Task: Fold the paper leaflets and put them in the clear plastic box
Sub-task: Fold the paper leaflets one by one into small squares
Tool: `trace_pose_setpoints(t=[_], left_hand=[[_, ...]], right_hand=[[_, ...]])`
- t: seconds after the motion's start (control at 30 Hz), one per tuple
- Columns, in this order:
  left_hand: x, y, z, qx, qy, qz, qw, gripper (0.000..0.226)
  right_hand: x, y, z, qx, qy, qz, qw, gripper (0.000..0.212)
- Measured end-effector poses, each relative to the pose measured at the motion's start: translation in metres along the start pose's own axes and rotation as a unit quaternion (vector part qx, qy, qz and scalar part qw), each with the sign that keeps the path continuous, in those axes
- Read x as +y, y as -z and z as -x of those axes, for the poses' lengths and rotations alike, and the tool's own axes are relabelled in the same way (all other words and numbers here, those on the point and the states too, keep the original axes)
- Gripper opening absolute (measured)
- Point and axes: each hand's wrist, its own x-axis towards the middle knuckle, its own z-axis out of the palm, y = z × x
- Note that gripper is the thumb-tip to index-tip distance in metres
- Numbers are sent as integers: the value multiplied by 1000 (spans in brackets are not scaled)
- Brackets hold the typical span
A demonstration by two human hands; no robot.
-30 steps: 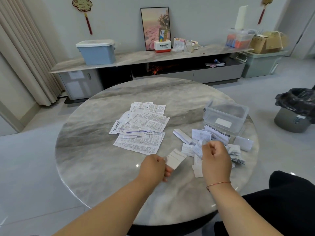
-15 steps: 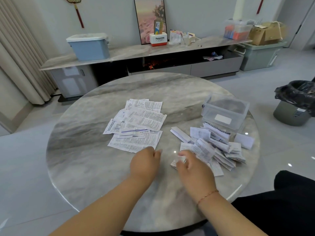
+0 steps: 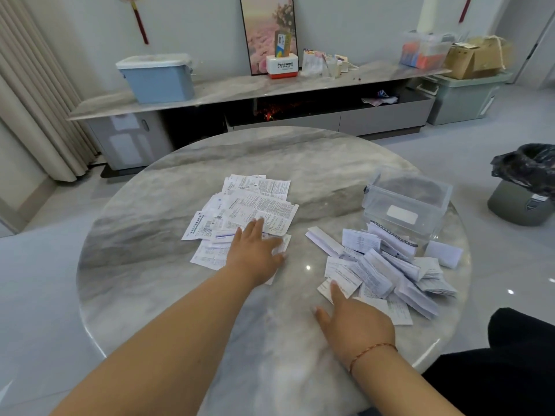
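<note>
Unfolded leaflets (image 3: 240, 211): spread flat at 11 o'clock on the worktop (image 3: 150, 235), where I can draw one.
Left hand (image 3: 255, 250): fingers straight, resting on them.
Right hand (image 3: 354, 325): relaxed, empty, touching the folded pile (image 3: 387, 268) at 2 o'clock.
Clear plastic box (image 3: 405, 202): behind the pile, seemingly empty.

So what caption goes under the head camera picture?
Left hand reaches onto flat leaflets; folded leaflets wait beside the clear box.
</note>
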Motion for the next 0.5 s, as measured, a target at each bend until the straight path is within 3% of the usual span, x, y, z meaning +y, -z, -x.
trace_pose_setpoints(t=[0.23,0.33,0.5], left_hand=[[8,3,-18,-36,-28,-12,999,59],[4,8,-11,24,-47,22,998,51],[-8,14,29,143,-56,185,971,31]], right_hand=[[4,-4,-3,15,0,-9,1000,61],[5,-2,-3,31,9,-28,999,60],[-2,8,9,116,66,-75,988,56]])
